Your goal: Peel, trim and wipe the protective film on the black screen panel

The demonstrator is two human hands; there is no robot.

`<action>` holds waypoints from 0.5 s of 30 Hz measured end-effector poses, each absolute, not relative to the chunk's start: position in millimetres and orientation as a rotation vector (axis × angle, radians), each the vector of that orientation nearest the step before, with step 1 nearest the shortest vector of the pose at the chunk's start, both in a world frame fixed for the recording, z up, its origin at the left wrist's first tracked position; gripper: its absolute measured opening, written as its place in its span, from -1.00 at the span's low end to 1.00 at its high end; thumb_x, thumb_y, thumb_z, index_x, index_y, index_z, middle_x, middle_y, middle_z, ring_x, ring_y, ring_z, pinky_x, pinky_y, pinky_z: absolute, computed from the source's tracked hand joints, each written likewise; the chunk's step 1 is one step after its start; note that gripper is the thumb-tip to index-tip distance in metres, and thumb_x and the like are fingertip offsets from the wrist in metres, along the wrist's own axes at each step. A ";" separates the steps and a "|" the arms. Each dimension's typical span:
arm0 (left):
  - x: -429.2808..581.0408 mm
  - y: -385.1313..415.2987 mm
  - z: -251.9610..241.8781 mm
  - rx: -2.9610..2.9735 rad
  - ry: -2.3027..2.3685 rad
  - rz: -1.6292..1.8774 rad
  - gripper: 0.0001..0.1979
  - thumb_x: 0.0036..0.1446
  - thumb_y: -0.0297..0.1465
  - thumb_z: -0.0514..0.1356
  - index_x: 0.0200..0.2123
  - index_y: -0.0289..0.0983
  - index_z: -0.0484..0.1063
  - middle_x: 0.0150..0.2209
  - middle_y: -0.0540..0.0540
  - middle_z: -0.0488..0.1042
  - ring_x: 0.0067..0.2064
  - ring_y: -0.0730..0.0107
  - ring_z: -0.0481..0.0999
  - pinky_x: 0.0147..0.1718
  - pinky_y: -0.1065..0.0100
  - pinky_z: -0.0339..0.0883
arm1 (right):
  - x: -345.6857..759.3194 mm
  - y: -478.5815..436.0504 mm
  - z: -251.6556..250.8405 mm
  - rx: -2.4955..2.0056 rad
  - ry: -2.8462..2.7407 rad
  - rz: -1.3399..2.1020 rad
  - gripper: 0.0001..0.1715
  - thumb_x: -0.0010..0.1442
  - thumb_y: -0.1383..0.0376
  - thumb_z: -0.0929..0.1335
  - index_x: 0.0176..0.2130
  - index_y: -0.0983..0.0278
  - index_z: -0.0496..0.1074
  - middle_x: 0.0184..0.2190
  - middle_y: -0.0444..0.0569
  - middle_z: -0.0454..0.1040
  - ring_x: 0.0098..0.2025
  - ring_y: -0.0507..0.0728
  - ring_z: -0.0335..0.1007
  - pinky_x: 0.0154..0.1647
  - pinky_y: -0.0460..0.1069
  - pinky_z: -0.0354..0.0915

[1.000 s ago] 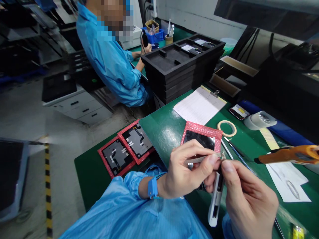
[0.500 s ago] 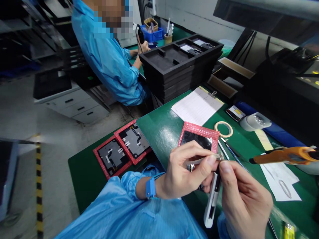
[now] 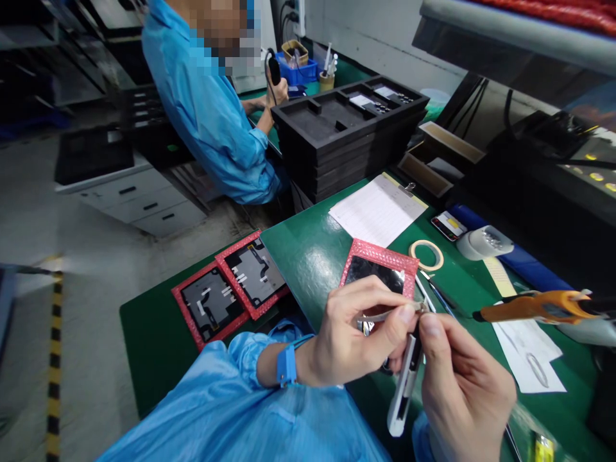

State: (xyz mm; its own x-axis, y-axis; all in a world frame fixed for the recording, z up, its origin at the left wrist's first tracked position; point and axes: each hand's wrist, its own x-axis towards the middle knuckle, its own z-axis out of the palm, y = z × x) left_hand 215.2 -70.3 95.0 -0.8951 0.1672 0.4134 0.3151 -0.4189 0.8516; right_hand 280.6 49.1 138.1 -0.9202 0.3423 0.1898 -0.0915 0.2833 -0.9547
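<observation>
My left hand (image 3: 359,333) pinches metal tweezers (image 3: 385,315) between thumb and fingers, tips pointing right. My right hand (image 3: 462,385) is closed on a slim white and black strip-shaped part (image 3: 402,391) that hangs down between both hands; its thumb meets the tweezer tips at the part's top. Just behind the hands a red bubble-wrap pouch (image 3: 385,260) with a dark panel lies on the green table (image 3: 312,250). A blue wrist strap (image 3: 285,364) is on my left wrist.
Two more red pouches with boards (image 3: 231,289) lie on a lower green surface at left. A clipboard with paper (image 3: 378,208), a tape ring (image 3: 426,255), an orange tool (image 3: 534,308) and stacked black foam trays (image 3: 346,135) are beyond. A person in blue (image 3: 212,109) sits behind.
The view has drifted slightly, so everything sits a little lower left. Both hands keep the same grip on the tweezers and the part.
</observation>
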 end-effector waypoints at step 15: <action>209.2 -71.8 97.2 -0.798 -1.696 -2.141 -0.93 0.47 -0.53 0.40 -0.16 -0.36 0.70 -0.32 -0.09 0.64 -0.38 0.50 0.58 -0.37 0.50 0.47 | 277.5 51.1 133.5 -0.250 -2.226 1.614 -0.38 0.61 -0.10 0.46 -0.37 0.22 0.64 -0.61 -0.15 0.46 -0.64 -0.01 0.35 -0.59 -0.14 0.30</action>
